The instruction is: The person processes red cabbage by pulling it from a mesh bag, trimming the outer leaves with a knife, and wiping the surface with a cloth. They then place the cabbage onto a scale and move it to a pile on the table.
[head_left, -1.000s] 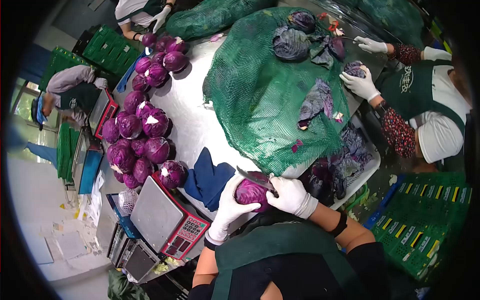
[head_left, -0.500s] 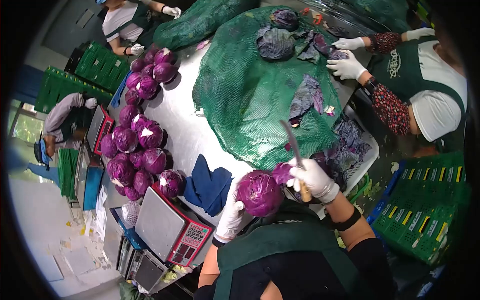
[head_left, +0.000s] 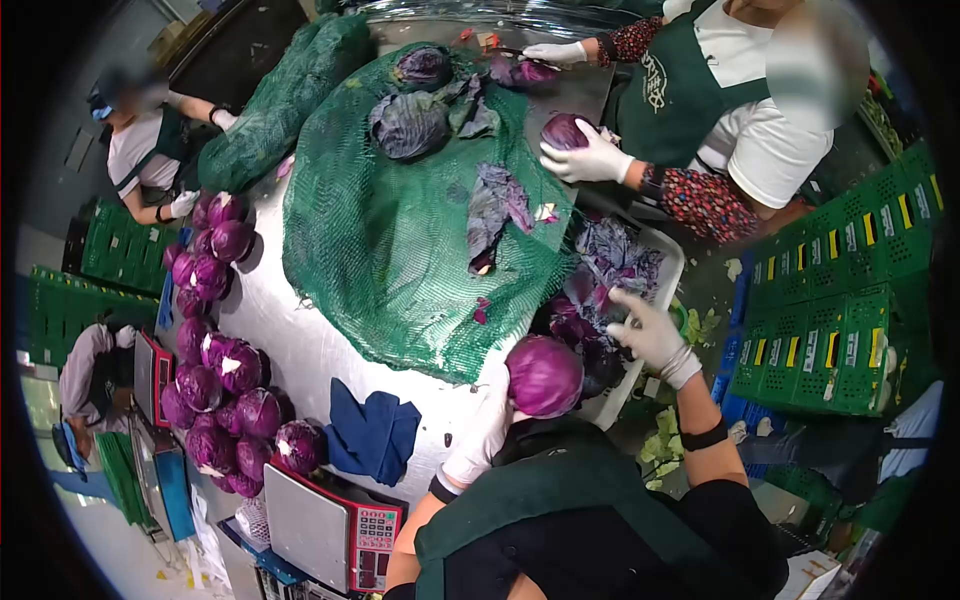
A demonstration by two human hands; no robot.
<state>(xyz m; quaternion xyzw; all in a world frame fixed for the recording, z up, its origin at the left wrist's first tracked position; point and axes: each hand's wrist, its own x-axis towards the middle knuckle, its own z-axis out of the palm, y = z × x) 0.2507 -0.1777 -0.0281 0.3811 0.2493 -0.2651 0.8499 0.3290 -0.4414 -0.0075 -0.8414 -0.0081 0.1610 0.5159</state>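
My left hand (head_left: 480, 425) cups the left side of a trimmed red cabbage (head_left: 545, 377), held close to my apron. My right hand (head_left: 652, 342) is over the crate's loose leaves (head_left: 608, 262), thumb and forefinger spread with no leaf between them. A tan piece like the end of the knife's handle (head_left: 652, 387) shows below that palm; the blade is hidden from view. The white crate (head_left: 672, 262) of purple outer leaves stands at the table's edge, beside the green mesh sack (head_left: 400, 270).
Several trimmed cabbages (head_left: 240, 366) line the table's left side, near a blue cloth (head_left: 372, 430) and a red-framed scale (head_left: 320, 525). Untrimmed cabbages (head_left: 408, 125) lie on the mesh. Across the table, a co-worker's gloved hand (head_left: 590, 160) holds another cabbage. Green crates (head_left: 810, 345) stand at right.
My right hand has moved right over the crate and let go of a purple leaf; the knife's blade has gone from view. The cabbage has turned in my left hand. The view has shifted.
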